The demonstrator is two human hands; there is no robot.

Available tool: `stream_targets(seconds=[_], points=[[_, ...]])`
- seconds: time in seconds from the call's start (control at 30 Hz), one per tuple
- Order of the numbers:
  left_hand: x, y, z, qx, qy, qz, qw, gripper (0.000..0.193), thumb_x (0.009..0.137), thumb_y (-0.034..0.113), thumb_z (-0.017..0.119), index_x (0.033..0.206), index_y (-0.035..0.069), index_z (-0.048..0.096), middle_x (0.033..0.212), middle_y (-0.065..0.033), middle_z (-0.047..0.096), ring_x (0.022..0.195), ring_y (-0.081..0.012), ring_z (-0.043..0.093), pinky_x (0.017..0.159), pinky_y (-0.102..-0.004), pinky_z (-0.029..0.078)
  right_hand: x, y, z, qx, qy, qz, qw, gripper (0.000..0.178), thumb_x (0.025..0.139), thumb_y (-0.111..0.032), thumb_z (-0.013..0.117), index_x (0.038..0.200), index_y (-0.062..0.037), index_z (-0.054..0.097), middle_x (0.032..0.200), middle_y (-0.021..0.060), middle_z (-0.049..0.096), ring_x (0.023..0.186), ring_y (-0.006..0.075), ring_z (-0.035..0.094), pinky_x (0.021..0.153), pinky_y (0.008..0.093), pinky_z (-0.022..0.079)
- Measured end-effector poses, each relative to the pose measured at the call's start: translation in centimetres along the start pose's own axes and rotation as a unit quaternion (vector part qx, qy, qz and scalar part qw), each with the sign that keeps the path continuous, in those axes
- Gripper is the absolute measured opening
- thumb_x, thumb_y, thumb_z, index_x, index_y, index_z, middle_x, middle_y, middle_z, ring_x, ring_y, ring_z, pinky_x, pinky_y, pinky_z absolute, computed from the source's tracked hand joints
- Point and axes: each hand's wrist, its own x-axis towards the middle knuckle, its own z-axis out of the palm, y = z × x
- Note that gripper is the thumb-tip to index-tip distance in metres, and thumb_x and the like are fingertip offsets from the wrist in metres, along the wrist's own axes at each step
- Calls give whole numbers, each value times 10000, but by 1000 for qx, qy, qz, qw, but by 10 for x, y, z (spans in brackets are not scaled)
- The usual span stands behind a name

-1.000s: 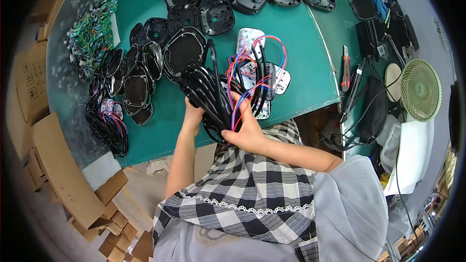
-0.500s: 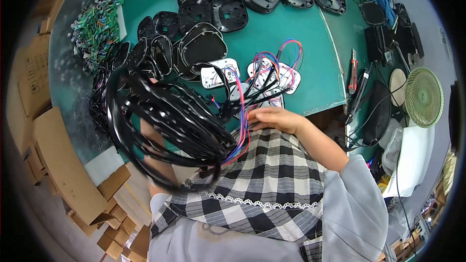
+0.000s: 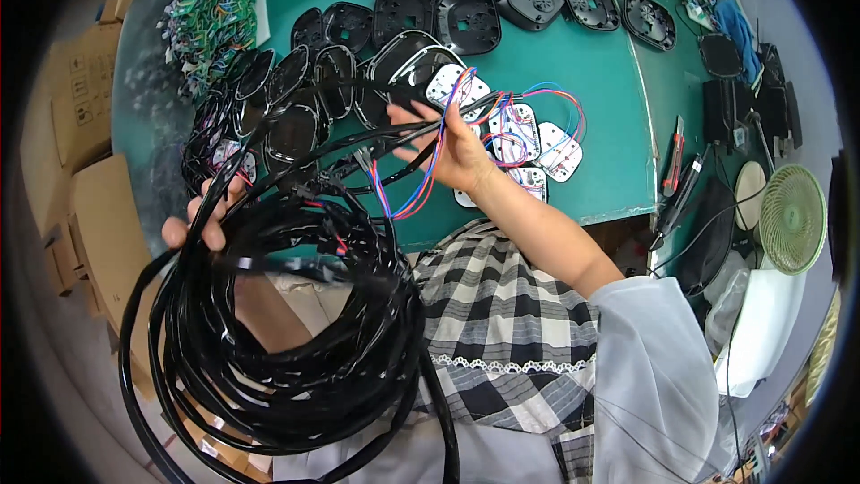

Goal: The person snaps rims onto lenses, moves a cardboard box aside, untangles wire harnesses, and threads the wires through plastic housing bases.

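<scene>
A large coiled bundle of black cables [image 3: 296,394] hangs in front of my body, left of the apron. My left hand [image 3: 206,215] is closed around the strands at its upper left; the bundle hides part of that arm. Beyond the table's near edge, my right hand [image 3: 457,157] has its fingers stretched apart, with black cable ends crossing its palm side. Red and blue wires [image 3: 408,208] hang out of these ends beside the wrist. White rounded panels [image 3: 515,130] with wires attached lie just right of that hand, one of them above its fingertips.
Black plastic housings [image 3: 470,22] cover the far and middle table. Green circuit boards with wires [image 3: 210,27] are piled far left. On the right lie a red cutter [image 3: 675,157], a black tool [image 3: 683,193] and a green fan [image 3: 788,220]. Cardboard boxes [image 3: 107,251] stand at left.
The cable bundle has swung down and nearer to me, its coils spreading out. My right hand has risen from the apron to above the table, its fingers now spread. The view has shifted slightly.
</scene>
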Motion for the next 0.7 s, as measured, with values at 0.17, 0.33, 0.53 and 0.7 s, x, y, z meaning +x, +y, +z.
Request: stream_targets(seconds=[0.17, 0.33, 0.53, 0.7], points=[[-43, 34, -17, 81, 47, 17, 995, 64, 912, 189, 564, 945, 136, 574, 951, -45, 618, 1113, -268, 511, 998, -639, 329, 25, -60, 69, -3, -140, -112, 984, 348, 868, -259, 614, 1192, -144, 563, 981, 165, 654, 1032, 287, 591, 923, 509, 456], [-65, 13, -4, 371, 73, -22, 925, 151, 784, 113, 633, 740, 107, 489, 910, -56, 572, 903, -260, 526, 840, -422, 428, 8, -101, 165, -55, -244, -121, 961, 297, 885, -426, 558, 934, -145, 639, 766, -5, 524, 649, 153, 469, 649, 331, 404], [-29, -2, 22, 771, -290, 201, 531, 149, 723, 211, 633, 819, 257, 530, 1051, 93, 542, 1071, -148, 492, 857, -332, 418, 5, -119, 257, -156, -280, -193, 927, 340, 974, -302, 400, 775, -73, 555, 778, 56, 623, 416, 83, 407, 490, 243, 353], [-27, -64, 3, 797, -224, 281, 485, 160, 782, 268, 618, 914, 323, 545, 1109, 162, 458, 1129, -62, 416, 868, -278, 376, 1, -98, 318, -249, -242, -286, 893, 299, 965, -231, 365, 735, -92, 496, 581, -31, 489, 397, 64, 330, 480, 237, 331]])
